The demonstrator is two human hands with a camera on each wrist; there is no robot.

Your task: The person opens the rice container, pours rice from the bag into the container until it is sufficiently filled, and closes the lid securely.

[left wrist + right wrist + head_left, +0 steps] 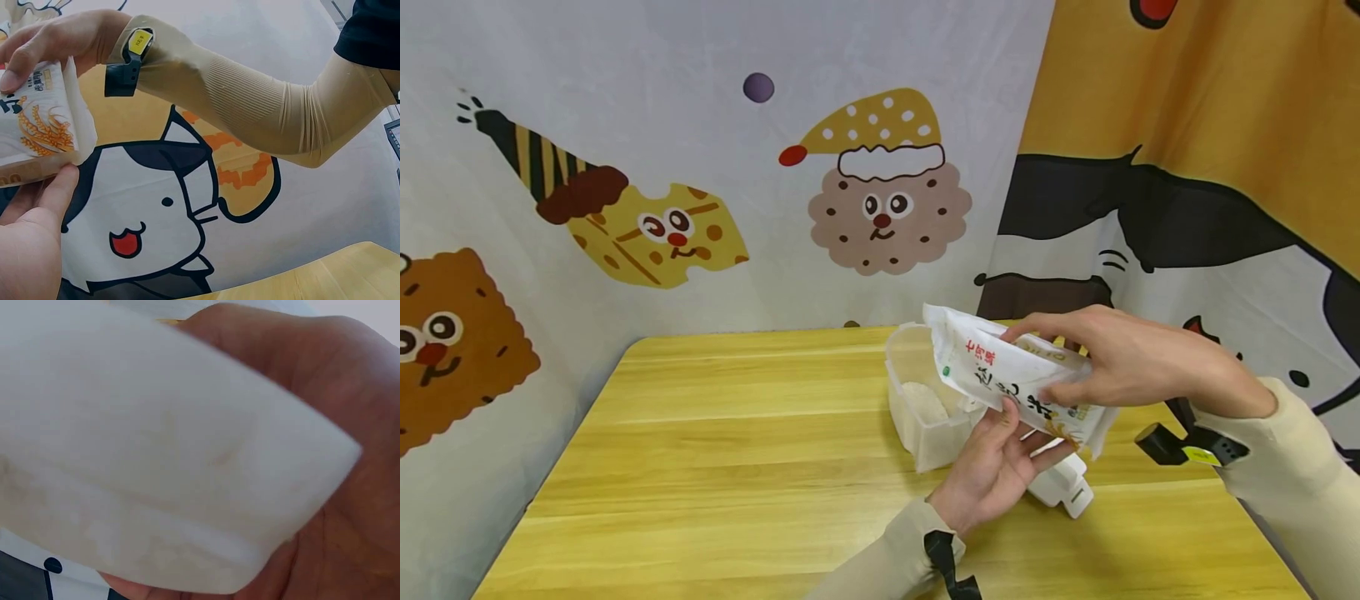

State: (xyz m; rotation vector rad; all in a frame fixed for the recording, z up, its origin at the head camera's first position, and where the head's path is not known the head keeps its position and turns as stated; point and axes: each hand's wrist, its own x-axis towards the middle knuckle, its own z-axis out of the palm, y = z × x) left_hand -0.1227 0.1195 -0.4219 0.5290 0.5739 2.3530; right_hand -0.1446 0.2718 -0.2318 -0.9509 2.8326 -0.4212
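Both hands hold a white rice bag point(1000, 379) with red and black printed characters and a wheat-coloured grain picture. It is tilted, its upper left end above a translucent plastic container point(904, 427). White rice point(925, 400) lies inside the container. From below, my left hand point(988, 479) supports the bag with its thumb on the front and its fingers underneath. My right hand point(1138, 358) grips the bag's upper side, thumb on the printed face and fingers over the top edge. The right wrist view shows a blurred white bag surface point(156, 444) close up. Whether rice is flowing out cannot be seen.
A white lid-like plastic piece point(1063, 483) lies on the wooden table point(722, 467), partly hidden beneath the bag and left hand. Behind the table hangs a cloth point(700, 108) with cartoon prints. Black straps point(951, 567) sit around the sleeved wrists.
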